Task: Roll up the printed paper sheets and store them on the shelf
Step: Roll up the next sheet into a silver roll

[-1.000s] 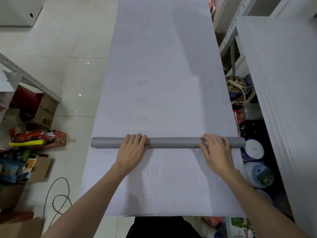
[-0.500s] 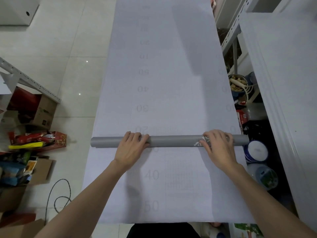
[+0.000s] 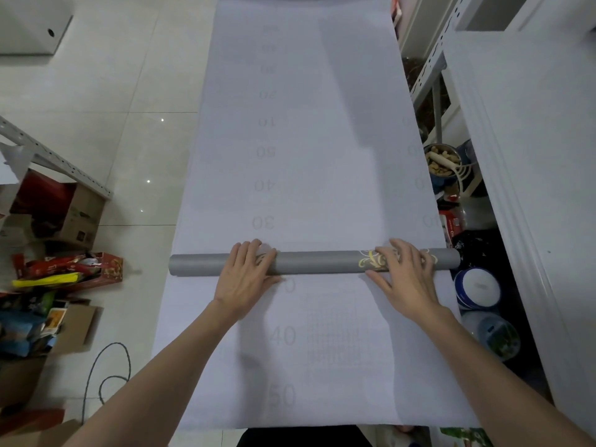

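A long white printed sheet (image 3: pixel 316 156) with faint numbers lies flat on the floor and runs away from me. Across it lies a grey roll (image 3: pixel 319 261) with a gold pattern near its right end. My left hand (image 3: pixel 246 279) lies flat over the roll left of its middle, fingers straight. My right hand (image 3: pixel 404 275) presses on the roll near its right end, fingers spread over the gold pattern. More flat sheet (image 3: pixel 322 366) lies between the roll and me.
White shelving (image 3: pixel 529 156) stands along the right, with tins, a bowl of nuts (image 3: pixel 443 161) and jars beneath. Cardboard boxes (image 3: pixel 74 214) and colourful packets sit at the left, beside a metal rail (image 3: pixel 58 159). A dark cable (image 3: pixel 106 372) loops on the tiled floor.
Both hands have pushed the grey roll away from me along the sheet, past the printed 20. The roll has turned, so its gold pattern now shows.
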Motion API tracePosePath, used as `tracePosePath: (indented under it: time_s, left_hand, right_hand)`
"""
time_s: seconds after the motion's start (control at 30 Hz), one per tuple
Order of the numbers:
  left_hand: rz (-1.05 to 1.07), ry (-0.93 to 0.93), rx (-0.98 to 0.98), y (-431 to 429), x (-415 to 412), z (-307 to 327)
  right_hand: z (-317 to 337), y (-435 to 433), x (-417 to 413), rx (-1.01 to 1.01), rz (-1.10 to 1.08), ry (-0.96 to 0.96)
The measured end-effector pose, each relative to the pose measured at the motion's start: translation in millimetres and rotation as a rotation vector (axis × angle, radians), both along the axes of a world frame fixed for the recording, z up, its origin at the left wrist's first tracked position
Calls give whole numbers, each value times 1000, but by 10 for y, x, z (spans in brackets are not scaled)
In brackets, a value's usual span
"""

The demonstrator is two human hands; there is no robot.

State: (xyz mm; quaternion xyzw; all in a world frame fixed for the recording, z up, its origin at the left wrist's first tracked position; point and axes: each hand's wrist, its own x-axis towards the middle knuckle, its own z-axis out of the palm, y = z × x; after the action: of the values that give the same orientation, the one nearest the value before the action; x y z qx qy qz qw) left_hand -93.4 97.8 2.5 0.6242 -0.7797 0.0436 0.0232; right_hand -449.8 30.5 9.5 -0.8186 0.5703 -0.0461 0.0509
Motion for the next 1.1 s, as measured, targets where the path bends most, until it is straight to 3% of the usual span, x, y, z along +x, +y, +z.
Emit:
tracePosePath:
  time_s: [0.13, 0.3, 0.7, 0.97, 1.1]
  left_hand:
    - [-12, -2, -26, -54, -3, 35]
    - [-82, 13, -24, -68, 52, 34]
    - [-19, 49, -5, -124, 46, 15]
    - [36, -40, 19, -246, 41, 14]
    - [-9, 23, -9, -285, 84, 38]
  right_hand:
    - [38, -50, 4, 15, -13, 32]
    - [25, -69, -18, 58, -40, -63]
    - [23, -113, -32, 78, -22, 15]
    - [53, -148, 21, 74, -41, 83]
    - [67, -120, -26, 74, -20, 55]
